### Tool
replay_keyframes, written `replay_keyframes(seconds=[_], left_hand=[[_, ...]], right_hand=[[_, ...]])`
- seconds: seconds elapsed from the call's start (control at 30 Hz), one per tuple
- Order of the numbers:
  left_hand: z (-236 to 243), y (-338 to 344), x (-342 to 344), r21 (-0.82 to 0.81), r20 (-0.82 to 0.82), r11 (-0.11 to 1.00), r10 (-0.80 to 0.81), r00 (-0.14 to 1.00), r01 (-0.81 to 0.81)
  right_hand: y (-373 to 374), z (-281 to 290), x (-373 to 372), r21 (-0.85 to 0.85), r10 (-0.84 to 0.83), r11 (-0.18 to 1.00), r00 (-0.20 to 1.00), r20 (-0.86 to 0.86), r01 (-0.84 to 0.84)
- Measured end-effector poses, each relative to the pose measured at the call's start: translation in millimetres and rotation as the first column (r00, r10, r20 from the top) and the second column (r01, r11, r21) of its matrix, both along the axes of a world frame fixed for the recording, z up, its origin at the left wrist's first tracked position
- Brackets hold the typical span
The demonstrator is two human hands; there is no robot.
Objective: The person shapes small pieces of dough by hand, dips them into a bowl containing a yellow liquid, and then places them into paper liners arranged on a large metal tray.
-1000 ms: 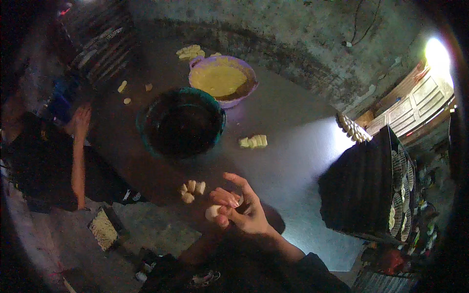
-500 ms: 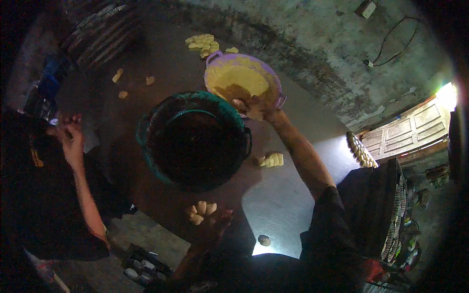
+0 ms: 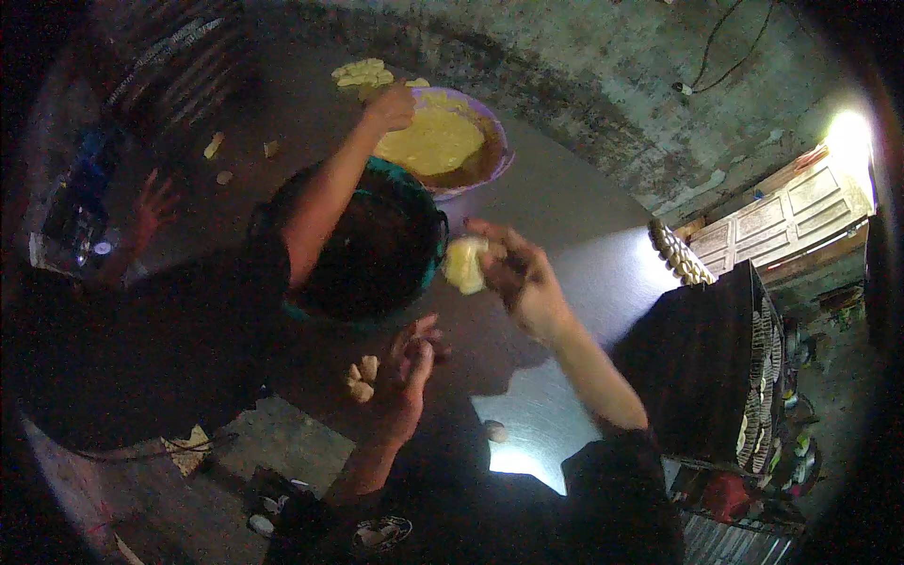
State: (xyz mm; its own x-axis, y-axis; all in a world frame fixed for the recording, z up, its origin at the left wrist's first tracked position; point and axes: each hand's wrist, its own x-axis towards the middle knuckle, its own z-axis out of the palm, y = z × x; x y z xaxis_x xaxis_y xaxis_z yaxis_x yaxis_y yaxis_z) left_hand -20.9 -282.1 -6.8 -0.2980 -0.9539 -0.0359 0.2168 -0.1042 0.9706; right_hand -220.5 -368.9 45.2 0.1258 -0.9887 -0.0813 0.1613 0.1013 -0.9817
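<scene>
My right hand [image 3: 525,282] is raised right of the dark green tub, fingers closed on a pale yellow lump of dough [image 3: 464,265]. Below the tub, my left hand [image 3: 410,381] has its fingers apart and nothing visible in it. Next to that hand, several small tan dough pieces [image 3: 362,379] lie on the dark table [image 3: 556,212]. Beyond the tub stands a purple basin [image 3: 496,179] holding a soft yellow mixture [image 3: 428,146]. The green tub [image 3: 428,282] is dark inside, so its contents cannot be made out.
A co-worker's arm [image 3: 330,202] reaches across the tub to the basin's left rim; their other hand [image 3: 155,207] is spread at the left. Shaped dough pieces [image 3: 363,73] lie at the back, and a row of them [image 3: 678,254] near the right edge. A dark cabinet [image 3: 702,358] stands right.
My right hand has come out of the purple basin toward me, carrying the yellow lump. My left hand has risen from the table. The co-worker's arm has swung over to the basin.
</scene>
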Motion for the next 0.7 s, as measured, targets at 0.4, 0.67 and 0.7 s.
replay_keyframes(seconds=[0.4, 0.67, 0.7], left_hand=[[-10.1, 113.0, -78.8, 0.198, -0.312, 0.978, -0.006, 0.950, 0.071], [53.7, 183.9, -98.0, -0.139, -0.012, 0.983, -0.125, 0.992, 0.122], [56.0, 194.1, -100.0, -0.141, 0.002, 0.982, -0.123, 0.992, 0.122]], right_hand=[[211.5, 45.3, -56.6, -0.478, -0.113, 0.872, 0.906, -0.408, -0.107], [294.9, 45.2, -84.2, -0.633, -0.245, 0.769, 0.872, -0.424, -0.092], [302.9, 41.6, -87.0, -0.636, -0.211, 0.768, 0.905, -0.369, -0.081]])
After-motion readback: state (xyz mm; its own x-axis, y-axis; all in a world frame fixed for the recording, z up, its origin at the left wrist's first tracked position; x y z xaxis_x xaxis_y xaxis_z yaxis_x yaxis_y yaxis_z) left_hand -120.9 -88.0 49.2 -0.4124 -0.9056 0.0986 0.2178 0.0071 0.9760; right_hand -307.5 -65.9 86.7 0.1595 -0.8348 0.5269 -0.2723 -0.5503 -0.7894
